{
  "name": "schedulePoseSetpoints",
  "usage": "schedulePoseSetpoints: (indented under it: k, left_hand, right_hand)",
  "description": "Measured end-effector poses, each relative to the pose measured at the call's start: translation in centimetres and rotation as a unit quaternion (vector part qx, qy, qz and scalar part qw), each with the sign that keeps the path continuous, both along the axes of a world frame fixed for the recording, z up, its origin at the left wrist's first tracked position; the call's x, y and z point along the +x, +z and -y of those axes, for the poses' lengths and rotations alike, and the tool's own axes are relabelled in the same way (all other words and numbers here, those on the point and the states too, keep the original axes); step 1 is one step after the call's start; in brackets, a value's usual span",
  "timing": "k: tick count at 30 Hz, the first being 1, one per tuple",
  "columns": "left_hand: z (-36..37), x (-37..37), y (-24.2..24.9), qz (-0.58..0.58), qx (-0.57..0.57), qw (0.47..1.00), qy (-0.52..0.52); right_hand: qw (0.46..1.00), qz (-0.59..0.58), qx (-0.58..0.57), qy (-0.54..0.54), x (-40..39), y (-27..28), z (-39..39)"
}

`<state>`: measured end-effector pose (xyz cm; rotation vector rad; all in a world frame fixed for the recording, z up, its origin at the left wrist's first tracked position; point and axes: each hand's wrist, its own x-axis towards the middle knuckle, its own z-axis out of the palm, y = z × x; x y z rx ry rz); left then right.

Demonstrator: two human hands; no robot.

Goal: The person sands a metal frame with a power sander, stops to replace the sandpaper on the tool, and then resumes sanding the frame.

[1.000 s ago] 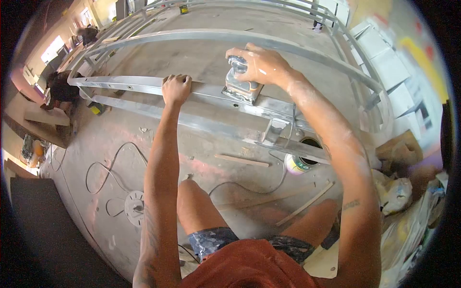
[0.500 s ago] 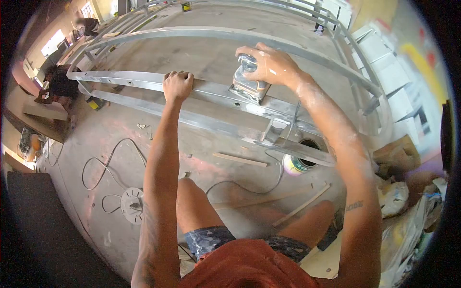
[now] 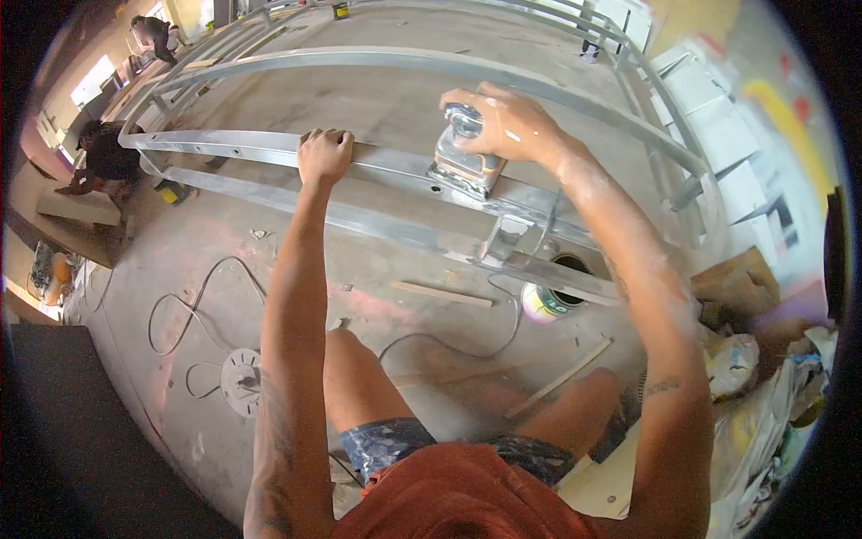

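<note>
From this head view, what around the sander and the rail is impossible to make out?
- Sander base: its contact with the rail is hidden by the tool's body.
- Sander top: covered by the right hand.
- Left hand fingertips: curled behind the rail.
- Can: partly hidden by the lower rail; label too small.
- Person at far left: blurred, work unclear.

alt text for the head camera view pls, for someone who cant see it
Seen from above, a person's right hand presses a small power sander onto a long grey frame rail while the left hand grips the same rail. Below lie a dusty floor, a looping cable and an open paint can.
</note>
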<state>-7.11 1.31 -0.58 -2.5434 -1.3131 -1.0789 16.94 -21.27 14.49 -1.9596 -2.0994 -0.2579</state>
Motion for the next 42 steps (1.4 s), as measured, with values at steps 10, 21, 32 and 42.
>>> schedulePoseSetpoints:
  k: [10,21,32,42]
  left_hand:
    - [0.4,-0.2,0.3,0.004,-0.019,1.000,0.005]
    - [0.0,-0.2,-0.3,-0.004,-0.016,1.000,0.005]
    - [0.8,0.0,0.5,-0.003,-0.030,1.000,0.008]
    - [0.9,-0.2,0.9,-0.005,-0.028,0.999,0.023]
  right_hand:
    - [0.997,-0.018,-0.014,-0.080,2.5,0.2,2.7]
    - [0.990,0.023,0.006,-0.140,1.4,-0.6,-1.4]
    - [0.992,0.003,0.023,-0.127,-0.6,-1.0,-4.4]
    - [0.993,0.003,0.020,-0.115,-1.7,-0.4,-2.5]
